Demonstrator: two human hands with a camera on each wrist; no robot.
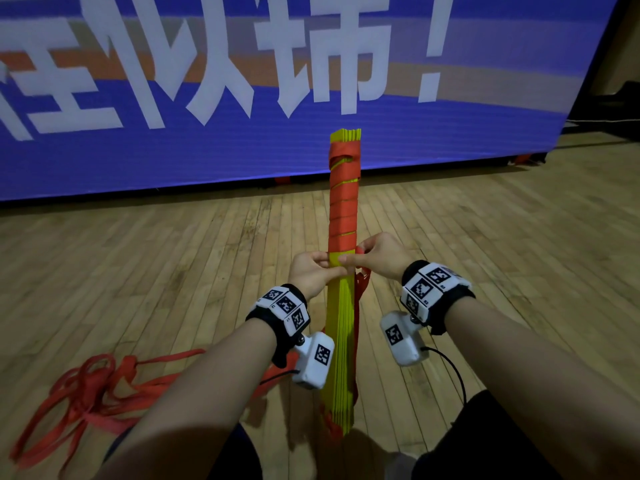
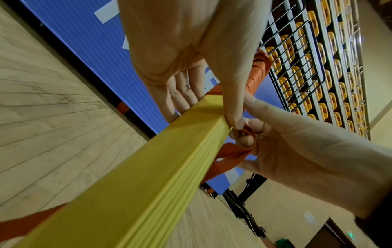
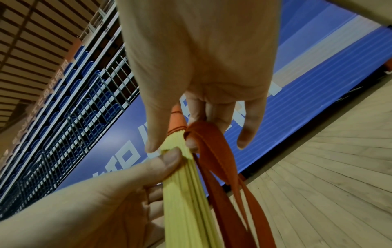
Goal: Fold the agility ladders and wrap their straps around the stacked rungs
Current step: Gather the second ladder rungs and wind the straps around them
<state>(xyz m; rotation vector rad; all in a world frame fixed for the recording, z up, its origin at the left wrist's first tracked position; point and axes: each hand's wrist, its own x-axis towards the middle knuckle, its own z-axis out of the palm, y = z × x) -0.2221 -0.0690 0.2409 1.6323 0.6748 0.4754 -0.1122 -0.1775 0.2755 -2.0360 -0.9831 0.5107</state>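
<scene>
Banner (image 1: 207, 150): "!" (characters cropped, unreadable).

Both bare forearms reach forward from the lower corners of the head view and converge near its centre, each wrist strapped with a black band carrying white marker blocks and a small white camera unit. The left hand (image 1: 311, 271) has its thumb across the top and its fingers curled beneath, gripping the stack of rungs (image 1: 341, 344). The right hand (image 1: 377, 256) meets it thumb to thumb, pinching the strap (image 3: 212, 142) between thumb and curled forefinger, the remaining fingers hanging loosely extended. The two thumbs touch.
</scene>
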